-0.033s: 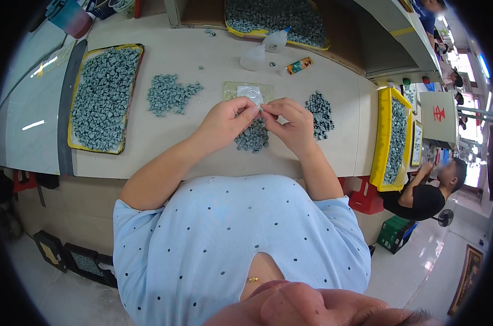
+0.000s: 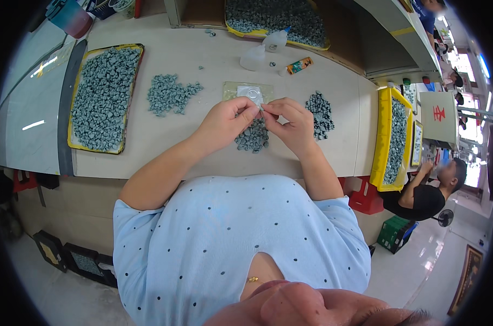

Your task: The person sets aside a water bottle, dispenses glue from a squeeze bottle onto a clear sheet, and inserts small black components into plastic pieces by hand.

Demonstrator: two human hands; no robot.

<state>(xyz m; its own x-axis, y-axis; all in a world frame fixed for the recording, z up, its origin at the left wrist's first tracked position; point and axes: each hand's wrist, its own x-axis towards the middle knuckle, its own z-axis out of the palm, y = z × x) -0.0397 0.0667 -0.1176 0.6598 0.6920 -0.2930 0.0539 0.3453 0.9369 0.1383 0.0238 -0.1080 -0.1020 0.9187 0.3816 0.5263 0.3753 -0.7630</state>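
My left hand [image 2: 230, 120] and my right hand [image 2: 291, 123] meet fingertip to fingertip above the table, each closed in a pinch. What sits between the fingertips is tiny and mostly hidden; I cannot make it out. Just below the fingers lies a pile of small grey-green pieces [image 2: 252, 139]. Behind the hands is a pale greenish mat [image 2: 231, 87], with a small clear flat item [image 2: 249, 92] on it. A darker pile of similar pieces [image 2: 319, 115] is right of my right hand, and a looser pile [image 2: 170, 95] spreads to the left.
A yellow-edged tray [image 2: 141, 54] full of pieces stands at the left. At the right edge is a yellow basket [image 2: 383, 138]. White squeeze bottles [image 2: 253, 58] and an orange-green tube [image 2: 299, 66] lie behind, before a shelf [image 2: 404, 51]. A co-worker [image 2: 423, 196] sits at right.
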